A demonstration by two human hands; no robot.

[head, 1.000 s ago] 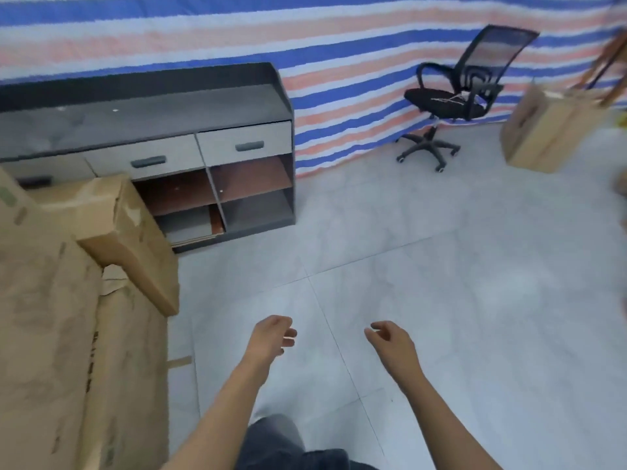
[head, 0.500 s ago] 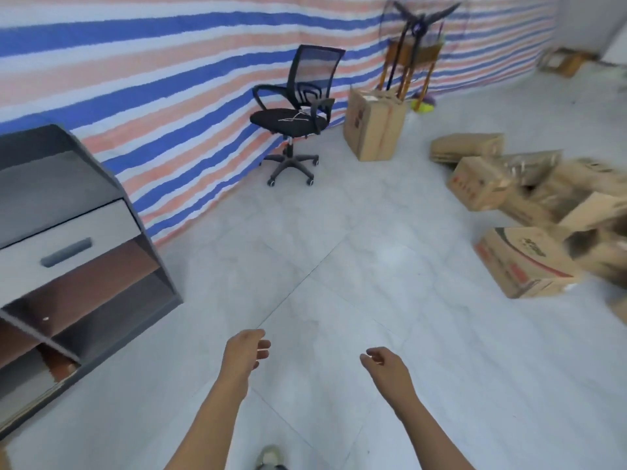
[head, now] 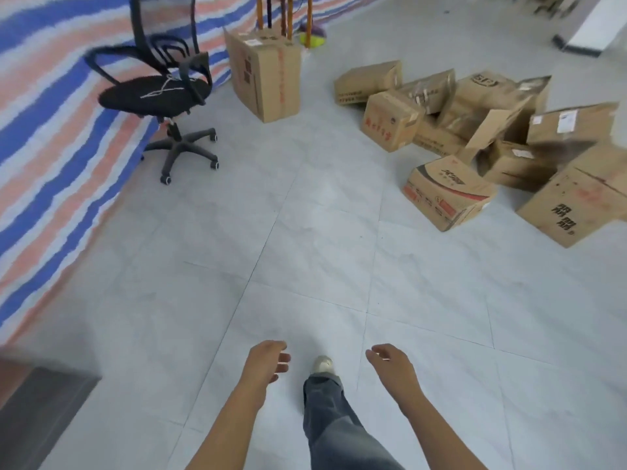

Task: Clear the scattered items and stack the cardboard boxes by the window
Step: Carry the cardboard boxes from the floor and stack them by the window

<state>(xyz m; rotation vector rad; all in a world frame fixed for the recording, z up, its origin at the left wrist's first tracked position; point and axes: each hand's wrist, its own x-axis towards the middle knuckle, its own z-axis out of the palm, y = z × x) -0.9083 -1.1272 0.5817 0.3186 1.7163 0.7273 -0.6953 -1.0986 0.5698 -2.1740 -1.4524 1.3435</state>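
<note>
Several cardboard boxes lie tumbled in a heap at the upper right of the tiled floor. The nearest of them is a box with red print (head: 448,193), and a larger box with black characters (head: 573,205) lies to its right. A tall upright box (head: 266,74) stands apart near the striped tarp. My left hand (head: 266,362) and my right hand (head: 390,366) hang low in front of me, fingers loosely curled, holding nothing, well short of the boxes.
A black office chair (head: 159,93) on castors stands at the left by the striped tarp wall (head: 44,137). Wooden poles (head: 288,15) lean behind the tall box. A grey cabinet corner (head: 37,408) shows bottom left. My leg and shoe (head: 322,364) step between my hands.
The view has swung right, away from the grey cabinet and the boxes beside it, and moved forward. The chair and the heap of boxes are now closer. Both hands stay empty.
</note>
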